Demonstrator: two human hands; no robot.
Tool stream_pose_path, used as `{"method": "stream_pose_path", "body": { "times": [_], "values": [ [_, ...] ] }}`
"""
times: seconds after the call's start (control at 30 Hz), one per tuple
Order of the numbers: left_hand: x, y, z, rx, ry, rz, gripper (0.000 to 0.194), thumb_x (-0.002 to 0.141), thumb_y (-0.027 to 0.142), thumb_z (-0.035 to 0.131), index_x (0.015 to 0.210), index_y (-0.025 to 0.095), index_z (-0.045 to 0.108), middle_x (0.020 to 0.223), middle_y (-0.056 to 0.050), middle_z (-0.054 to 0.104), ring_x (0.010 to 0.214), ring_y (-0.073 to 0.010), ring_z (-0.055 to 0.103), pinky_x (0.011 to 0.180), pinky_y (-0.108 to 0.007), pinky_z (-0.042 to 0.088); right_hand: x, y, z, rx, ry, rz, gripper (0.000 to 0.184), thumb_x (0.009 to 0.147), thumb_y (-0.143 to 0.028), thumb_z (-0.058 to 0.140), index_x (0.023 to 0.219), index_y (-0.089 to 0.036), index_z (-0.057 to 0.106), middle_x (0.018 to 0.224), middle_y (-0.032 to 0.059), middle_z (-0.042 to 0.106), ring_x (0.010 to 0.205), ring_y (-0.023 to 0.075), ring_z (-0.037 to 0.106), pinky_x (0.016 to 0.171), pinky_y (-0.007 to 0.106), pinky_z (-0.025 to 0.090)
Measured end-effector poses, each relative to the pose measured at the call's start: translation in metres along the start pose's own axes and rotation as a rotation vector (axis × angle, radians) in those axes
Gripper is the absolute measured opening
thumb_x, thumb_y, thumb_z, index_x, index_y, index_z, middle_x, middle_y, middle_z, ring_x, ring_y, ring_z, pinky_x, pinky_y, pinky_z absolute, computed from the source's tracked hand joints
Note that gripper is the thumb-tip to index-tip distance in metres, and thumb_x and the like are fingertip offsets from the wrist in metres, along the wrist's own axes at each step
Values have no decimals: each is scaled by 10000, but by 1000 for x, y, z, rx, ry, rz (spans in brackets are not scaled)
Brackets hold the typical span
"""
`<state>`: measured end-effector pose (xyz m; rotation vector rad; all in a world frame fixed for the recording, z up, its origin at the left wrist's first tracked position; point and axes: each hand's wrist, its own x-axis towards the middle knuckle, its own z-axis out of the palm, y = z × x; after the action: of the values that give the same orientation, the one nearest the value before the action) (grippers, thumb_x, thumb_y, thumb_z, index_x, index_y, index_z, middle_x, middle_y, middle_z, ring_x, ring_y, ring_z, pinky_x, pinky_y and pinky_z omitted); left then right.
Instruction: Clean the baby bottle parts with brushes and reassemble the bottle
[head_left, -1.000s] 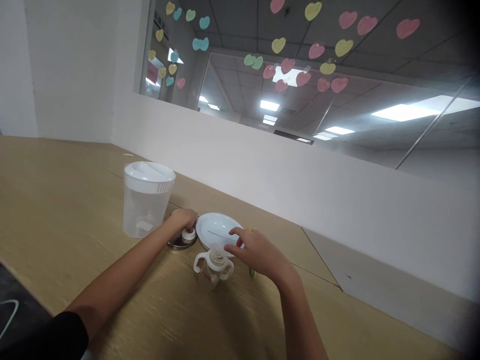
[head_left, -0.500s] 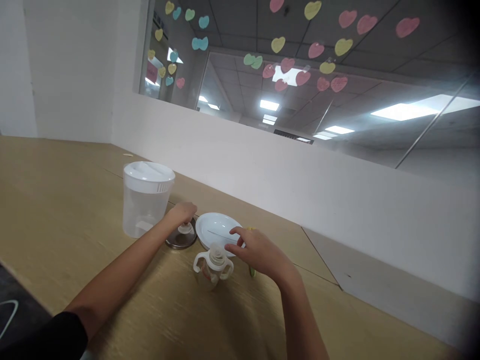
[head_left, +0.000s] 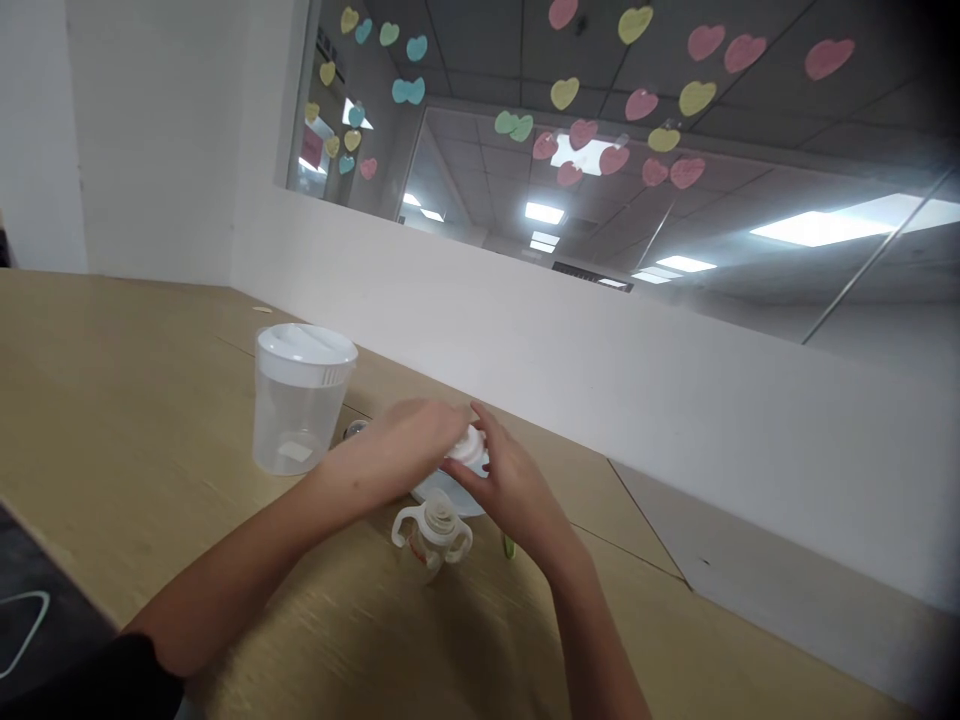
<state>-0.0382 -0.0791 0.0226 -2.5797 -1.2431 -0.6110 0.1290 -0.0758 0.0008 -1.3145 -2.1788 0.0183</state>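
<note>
The white round piece [head_left: 469, 447] was between the two hands, just beyond the two-handled bottle [head_left: 435, 535] and over the plate [head_left: 465, 498]; the right hand [head_left: 510, 490], beyond the bottle and to its right, had its thumb and fingers parted in a curve about the piece, though whether they pinched it could not be told; the left hand [head_left: 420, 435], beyond the bottle and to its left, was blurred, its fingertips hidden, so their grip could not be told either; the likeliest slip seemed to be the piece dropping onto the plate, if neither hand had firm hold of its smooth, rounded side; the bottle, upright just below the wrists, might also be tipped, since a low sweep of either forearm could catch one of its handles
</note>
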Motion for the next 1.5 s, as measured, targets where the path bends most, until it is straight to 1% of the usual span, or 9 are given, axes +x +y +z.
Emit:
{"method": "stream_pose_path", "body": {
  "times": [0.1,0.27,0.43,0.63,0.8,0.93,1.1,1.3,1.5],
  "values": [
    [-3,7,-1,-18,37,77,233,688,-25,476,850,141,500,659,-8,570,498,-123,502,444,-228,287,3,-3,5,30,95,-74,501,795,-253,548,1258,-155,382,1168,136,558,1011,260,560,797,382,463],
    [0,-8,-13,-333,165,177,152,893,155,372,918,163,522,804,-15,629,678,-122,570,554,-216,356,3,-8,1,30,241,-139,250,831,-251,514,1060,-171,455,1029,104,584,912,230,576,728,344,469],
    [-4,-23,-26,-610,191,232,192,911,248,408,948,185,586,817,18,647,712,-90,578,615,-192,388,0,-15,-1,46,357,-204,267,835,-297,538,1060,-195,436,964,70,569,850,205,568,694,319,465],
    [8,-40,-15,-940,118,286,160,889,263,464,937,156,574,927,-31,655,875,-129,609,728,-218,457,2,-12,0,67,372,-200,291,817,-321,559,1049,-198,432,957,70,575,842,210,569,688,317,455],
    [12,-24,-5,-437,156,198,158,899,220,417,934,163,560,866,-35,641,767,-146,601,676,-255,458,11,4,7,70,265,-115,280,824,-327,530,1041,-181,429,912,66,591,805,210,573,661,307,438],
    [9,-1,-3,-24,162,208,270,808,-11,371,979,116,537,848,-75,633,860,-188,596,841,-334,436,16,15,13,68,237,-96,260,809,-302,517,1013,-165,432,865,59,586,739,202,564,620,296,421],
    [12,-2,-1,-206,107,123,234,886,159,378,1070,167,523,933,-69,647,836,-203,608,741,-327,469,15,16,10,-40,231,-105,207,794,-311,538,939,-168,500,862,63,562,814,222,549,684,324,428],
    [4,-28,57,-853,225,50,447,915,402,355,1311,197,336,1208,-90,566,1095,-170,537,913,-304,421,11,14,9,37,219,-34,212,767,-372,626,810,-165,604,862,55,528,808,194,543,727,322,436],
    [-29,-34,129,-913,218,13,586,853,448,458,1334,153,301,1245,-114,528,1163,-218,474,1005,-367,345,-10,21,49,298,255,-28,207,741,-298,672,890,-166,614,943,62,613,904,196,559,802,326,440]
  ]
}}
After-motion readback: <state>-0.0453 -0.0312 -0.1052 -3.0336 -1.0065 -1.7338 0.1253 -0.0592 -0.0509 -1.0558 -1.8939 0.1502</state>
